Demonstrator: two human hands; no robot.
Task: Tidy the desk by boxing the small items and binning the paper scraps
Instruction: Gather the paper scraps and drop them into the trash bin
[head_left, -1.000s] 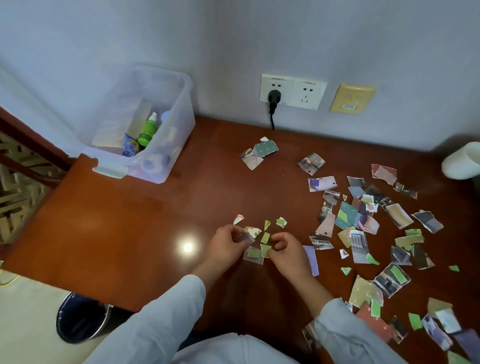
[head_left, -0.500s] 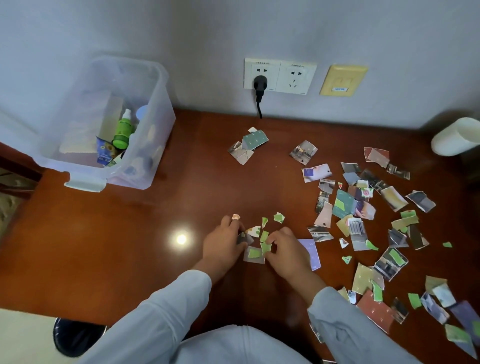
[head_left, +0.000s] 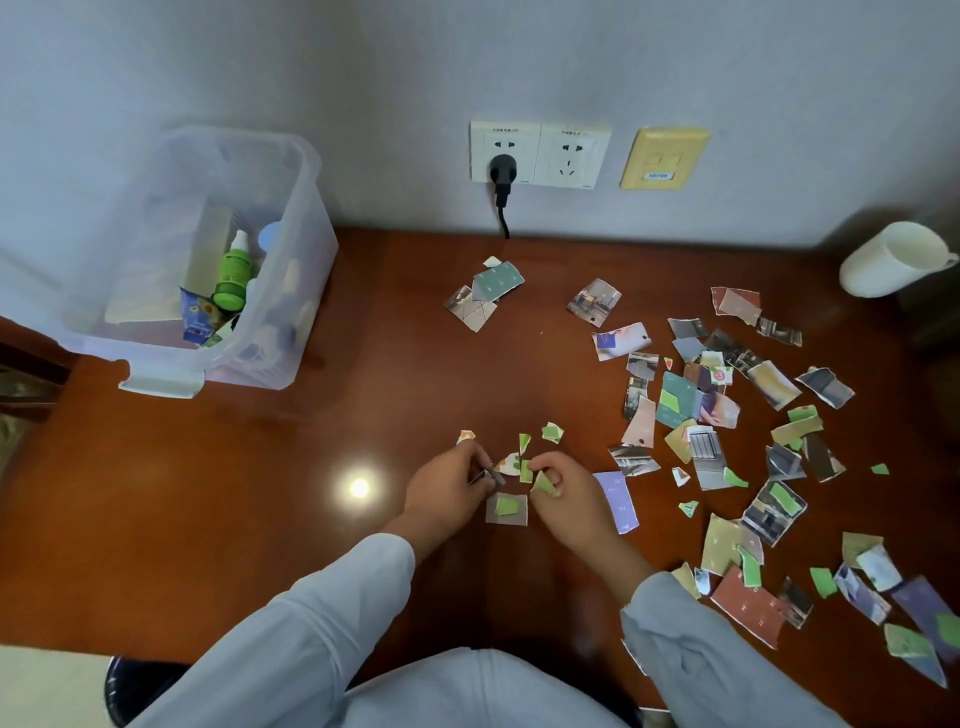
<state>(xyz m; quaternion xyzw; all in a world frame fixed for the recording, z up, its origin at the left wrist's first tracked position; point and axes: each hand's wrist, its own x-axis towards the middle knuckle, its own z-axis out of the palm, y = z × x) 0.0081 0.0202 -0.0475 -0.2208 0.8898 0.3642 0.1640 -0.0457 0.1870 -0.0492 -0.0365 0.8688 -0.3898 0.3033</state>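
Head: left hand (head_left: 447, 491) pinches grey scrap (head_left: 487, 477), right hand (head_left: 569, 501) green scrap (head_left: 543, 483).

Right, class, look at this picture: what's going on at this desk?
A person in pale grey sleeves is gathering torn paper scraps on the reddish-brown wooden desk. The left hand pinches a small grey scrap; the right hand pinches a green-and-white scrap. Many more colourful scraps lie scattered to the right. The clear plastic storage box at the back left already holds small items, including a green bottle.
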